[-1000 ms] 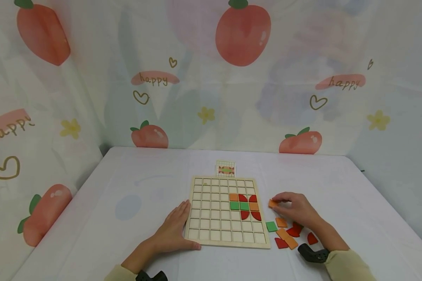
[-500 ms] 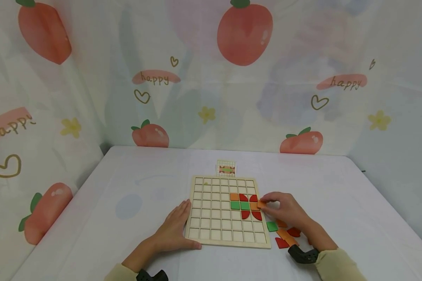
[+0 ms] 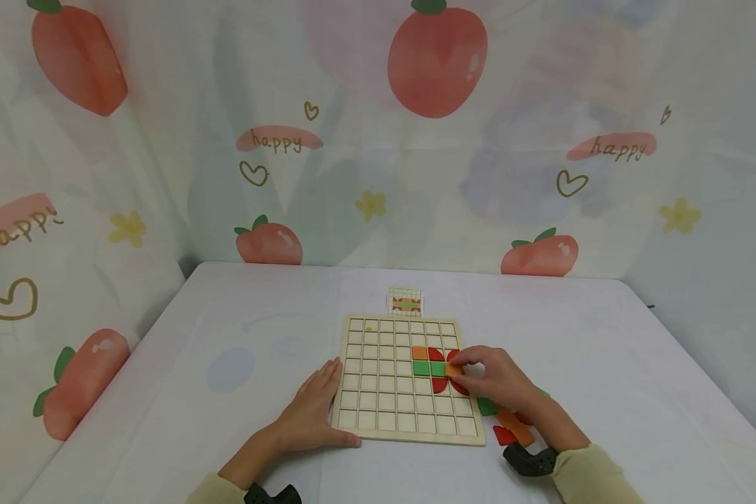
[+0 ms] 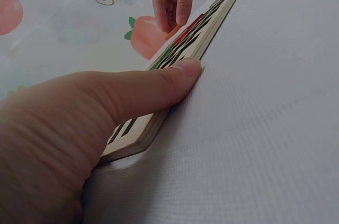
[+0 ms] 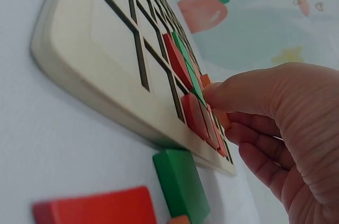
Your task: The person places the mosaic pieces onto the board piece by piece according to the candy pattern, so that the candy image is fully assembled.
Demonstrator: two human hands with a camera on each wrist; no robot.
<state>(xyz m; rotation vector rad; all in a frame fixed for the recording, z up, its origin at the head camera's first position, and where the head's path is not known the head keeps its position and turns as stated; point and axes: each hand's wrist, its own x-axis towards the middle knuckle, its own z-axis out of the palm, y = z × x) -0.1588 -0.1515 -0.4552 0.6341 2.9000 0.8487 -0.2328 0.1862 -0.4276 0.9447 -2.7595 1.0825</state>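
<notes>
A wooden grid board (image 3: pixel 387 402) lies flat on the white table. My left hand (image 3: pixel 309 416) rests at its near left corner, straight fingers along the left side and thumb (image 4: pixel 175 78) on the front edge. With thumb and fingertips my right hand (image 3: pixel 500 378) pinches an orange square tile (image 3: pixel 453 369) over the board's right side. That tile is partly covered by the fingers, and whether it touches the board I cannot tell. Beside it sit green tiles (image 3: pixel 437 369), red rounded tiles (image 3: pixel 439 386) and another orange tile (image 3: pixel 419 353) in the grid.
Right of the board lie loose pieces: a green tile (image 5: pixel 181 187), a red tile (image 3: pixel 504 435) and orange tiles (image 3: pixel 520 434), partly hidden under the right forearm. A small pattern card (image 3: pixel 406 302) lies behind the board. A printed curtain (image 3: pixel 416 210) stands at the back.
My right hand has moved left with the orange tile, from the table beside the board to over its right cells. The left hand has stayed put.
</notes>
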